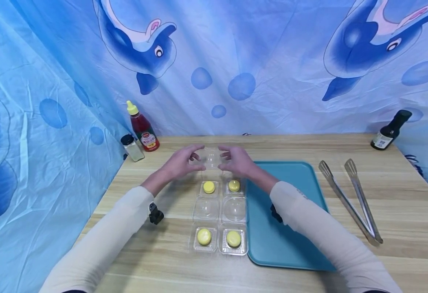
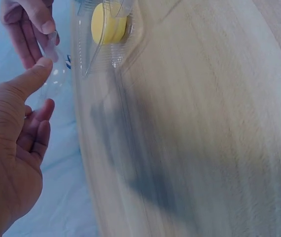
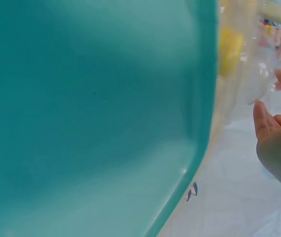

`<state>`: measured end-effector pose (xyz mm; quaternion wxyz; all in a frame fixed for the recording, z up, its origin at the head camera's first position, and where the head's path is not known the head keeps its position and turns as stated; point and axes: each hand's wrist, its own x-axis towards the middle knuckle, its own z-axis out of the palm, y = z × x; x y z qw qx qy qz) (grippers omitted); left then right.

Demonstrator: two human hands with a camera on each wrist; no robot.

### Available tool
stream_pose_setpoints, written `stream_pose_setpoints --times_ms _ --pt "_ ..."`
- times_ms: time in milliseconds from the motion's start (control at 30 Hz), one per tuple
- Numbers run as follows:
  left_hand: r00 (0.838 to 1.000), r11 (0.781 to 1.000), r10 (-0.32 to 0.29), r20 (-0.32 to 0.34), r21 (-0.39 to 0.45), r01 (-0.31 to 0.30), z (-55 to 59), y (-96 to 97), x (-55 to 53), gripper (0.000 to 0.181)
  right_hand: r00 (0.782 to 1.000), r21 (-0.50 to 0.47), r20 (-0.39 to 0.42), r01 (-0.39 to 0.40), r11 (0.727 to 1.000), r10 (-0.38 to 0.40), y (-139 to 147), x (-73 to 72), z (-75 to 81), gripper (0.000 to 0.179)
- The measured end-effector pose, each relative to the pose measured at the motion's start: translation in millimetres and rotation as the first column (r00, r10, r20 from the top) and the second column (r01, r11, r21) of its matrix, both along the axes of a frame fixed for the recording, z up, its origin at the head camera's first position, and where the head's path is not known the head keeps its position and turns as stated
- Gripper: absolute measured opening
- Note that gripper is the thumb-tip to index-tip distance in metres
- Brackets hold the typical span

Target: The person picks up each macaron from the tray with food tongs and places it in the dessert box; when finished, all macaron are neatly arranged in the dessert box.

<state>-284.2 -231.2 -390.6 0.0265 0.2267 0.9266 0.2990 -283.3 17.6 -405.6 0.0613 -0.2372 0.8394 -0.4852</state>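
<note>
Beyond the rows of clear plastic boxes, my left hand and right hand hold a clear domed lid between them, thumbs and fingers at its opposite sides. Below the lid lies a clear box with a yellow round pastry; to its right a second pastry sits in another box. Two front boxes hold one yellow pastry and another, their domed lids folded back flat. In the left wrist view the lid is see-through and partly hidden by fingers.
A teal tray lies right of the boxes, under my right forearm. Metal tongs rest farther right. A red sauce bottle and a spice jar stand back left; a dark bottle stands back right. A dolphin-print curtain hangs behind.
</note>
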Motion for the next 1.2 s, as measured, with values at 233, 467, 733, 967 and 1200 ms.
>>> stream_pose_setpoints --times_ms 233,467,733,967,1200 --pt "0.998 1.0 -0.008 -0.063 0.006 0.009 4.7 0.1 3.1 0.084 0.993 -0.206 0.109 0.072 0.976 -0.05 2 4.8 8.9 0.065" --pt "0.987 0.994 -0.087 -0.133 0.048 0.094 9.3 5.0 8.4 0.08 0.981 -0.286 0.122 0.178 0.942 -0.149 3 6.7 11.4 0.038" --pt "0.99 0.99 -0.082 -0.115 0.107 0.094 15.2 8.8 12.8 0.045 0.992 -0.293 0.043 0.127 0.947 -0.12 8 13.8 13.9 0.018" --pt "0.991 0.99 -0.098 -0.096 0.09 0.107 19.2 7.3 15.2 0.011 0.979 -0.241 -0.164 0.077 0.968 -0.119 14 23.4 14.9 0.006" --pt "0.986 0.977 -0.17 0.005 0.134 0.167 17.8 1.3 16.3 0.023 0.933 -0.253 -0.35 -0.003 0.967 -0.088 16 27.3 9.0 0.015"
